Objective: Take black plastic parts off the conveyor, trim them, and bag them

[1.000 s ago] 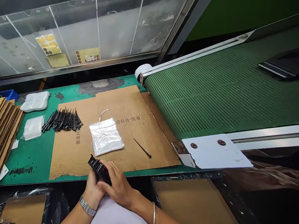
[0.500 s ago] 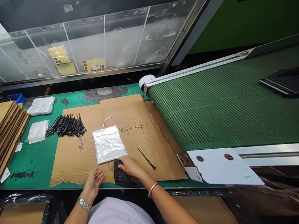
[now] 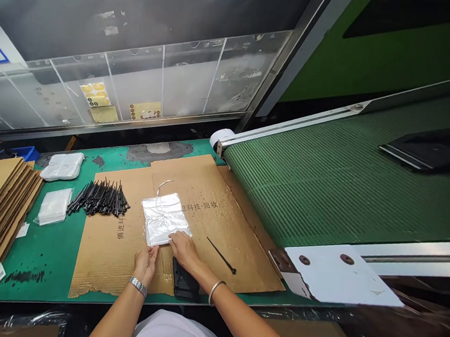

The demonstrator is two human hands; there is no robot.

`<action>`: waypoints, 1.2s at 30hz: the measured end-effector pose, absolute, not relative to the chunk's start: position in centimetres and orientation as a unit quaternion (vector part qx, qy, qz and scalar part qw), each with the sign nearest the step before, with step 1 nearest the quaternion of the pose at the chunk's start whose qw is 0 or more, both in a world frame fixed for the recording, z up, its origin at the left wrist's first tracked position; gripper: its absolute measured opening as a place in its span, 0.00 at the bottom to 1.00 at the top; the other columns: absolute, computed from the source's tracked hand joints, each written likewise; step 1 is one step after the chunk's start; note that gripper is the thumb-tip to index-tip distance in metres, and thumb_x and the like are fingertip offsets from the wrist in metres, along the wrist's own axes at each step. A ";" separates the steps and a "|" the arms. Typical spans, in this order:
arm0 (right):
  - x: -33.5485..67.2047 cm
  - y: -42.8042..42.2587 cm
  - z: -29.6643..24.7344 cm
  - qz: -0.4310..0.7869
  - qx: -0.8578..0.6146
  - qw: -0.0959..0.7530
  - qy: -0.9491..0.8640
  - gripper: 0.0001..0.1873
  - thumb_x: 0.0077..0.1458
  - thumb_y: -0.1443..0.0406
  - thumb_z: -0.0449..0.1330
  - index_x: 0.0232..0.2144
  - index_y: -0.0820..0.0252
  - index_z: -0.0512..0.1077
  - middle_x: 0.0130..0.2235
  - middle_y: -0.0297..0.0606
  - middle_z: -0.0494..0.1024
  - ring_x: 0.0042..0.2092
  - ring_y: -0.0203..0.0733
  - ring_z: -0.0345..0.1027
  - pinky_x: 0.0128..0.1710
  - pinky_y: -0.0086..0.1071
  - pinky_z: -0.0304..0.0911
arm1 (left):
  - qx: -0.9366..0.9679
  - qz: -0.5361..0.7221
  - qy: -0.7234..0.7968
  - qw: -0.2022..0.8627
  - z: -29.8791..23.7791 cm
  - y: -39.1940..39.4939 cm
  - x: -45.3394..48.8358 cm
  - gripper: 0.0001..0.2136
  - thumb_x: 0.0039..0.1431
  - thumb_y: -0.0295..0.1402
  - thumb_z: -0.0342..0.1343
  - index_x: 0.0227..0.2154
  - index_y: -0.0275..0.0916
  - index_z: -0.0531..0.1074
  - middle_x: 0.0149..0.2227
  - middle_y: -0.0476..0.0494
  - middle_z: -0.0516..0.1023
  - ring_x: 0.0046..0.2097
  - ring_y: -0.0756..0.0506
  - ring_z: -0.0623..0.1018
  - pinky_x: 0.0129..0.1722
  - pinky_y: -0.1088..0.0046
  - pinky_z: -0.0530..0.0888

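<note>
Resting left grip (image 3: 145, 265), right grip (image 3: 183, 251), both open, on plastic bag (image 3: 162, 218) edge

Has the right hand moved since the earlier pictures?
Yes: against the cardboard sheet, the right hand has shifted left, off the black plastic part onto the clear plastic bag's corner.

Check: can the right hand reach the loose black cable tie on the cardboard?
Probably yes: the right hand lies near the cable tie, with only bare cardboard between them and nothing in the way.
</note>
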State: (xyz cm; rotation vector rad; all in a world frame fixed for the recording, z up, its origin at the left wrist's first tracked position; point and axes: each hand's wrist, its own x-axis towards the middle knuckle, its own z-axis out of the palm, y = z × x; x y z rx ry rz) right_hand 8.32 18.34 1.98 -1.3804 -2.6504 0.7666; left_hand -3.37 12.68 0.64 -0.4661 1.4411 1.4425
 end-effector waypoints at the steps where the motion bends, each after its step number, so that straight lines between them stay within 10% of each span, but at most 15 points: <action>1: 7.8 18.7 1.8 0.249 -0.439 0.028 -0.863 0.11 0.58 0.68 0.47 0.37 0.64 0.70 0.38 0.42 0.72 0.43 0.42 0.63 0.43 0.34 0.57 | -0.190 0.600 0.595 0.500 0.7 12.9 -3.5 0.10 0.57 0.33 0.51 0.41 0.35 0.67 0.39 0.44 0.72 0.35 0.49 0.73 0.31 0.68 0.74; 36: 3.7 26.6 -0.2 0.602 -0.452 0.155 -0.640 0.14 0.57 0.61 0.53 0.44 0.63 0.65 0.43 0.40 0.70 0.40 0.39 0.67 0.39 0.39 0.66 | 0.049 0.505 0.673 0.538 1.3 11.3 -3.8 0.14 0.50 0.21 0.52 0.41 0.34 0.64 0.31 0.43 0.74 0.33 0.49 0.76 0.39 0.71 0.73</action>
